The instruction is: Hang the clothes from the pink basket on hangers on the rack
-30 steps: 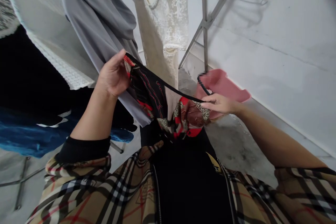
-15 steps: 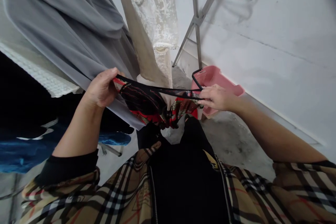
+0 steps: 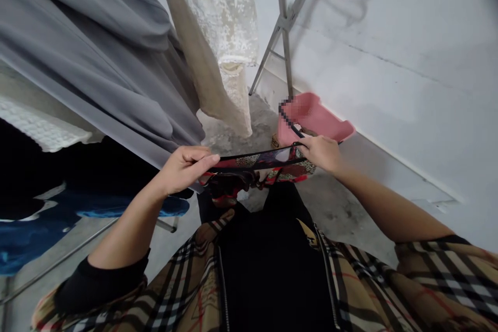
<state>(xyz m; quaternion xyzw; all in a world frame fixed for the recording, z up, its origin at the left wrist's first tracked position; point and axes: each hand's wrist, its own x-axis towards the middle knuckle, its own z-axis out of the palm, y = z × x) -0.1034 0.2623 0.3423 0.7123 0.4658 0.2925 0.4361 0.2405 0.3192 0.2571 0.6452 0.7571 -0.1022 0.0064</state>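
Observation:
A small black, red and patterned garment (image 3: pixel 254 166) is stretched flat between my two hands at waist height. My left hand (image 3: pixel 185 168) pinches its left end, fingers closed over the black edge band. My right hand (image 3: pixel 319 151) grips the right end, fingers closed. The cloth sags in folds under the taut band. A pink plastic basket (image 3: pixel 319 122) stands on the floor just behind my right hand.
A grey garment (image 3: pixel 89 57) and a cream lace dress (image 3: pixel 221 26) hang close at the left and centre. A metal drying-rack leg (image 3: pixel 283 26) rises by the white wall (image 3: pixel 408 62). Blue and black clothes (image 3: pixel 35 218) hang low left. Concrete floor (image 3: pixel 350 207) lies below.
Both hands have dropped lower and drawn the garment out level; my left hand came down and to the right, away from the grey cloth. The view tilted down.

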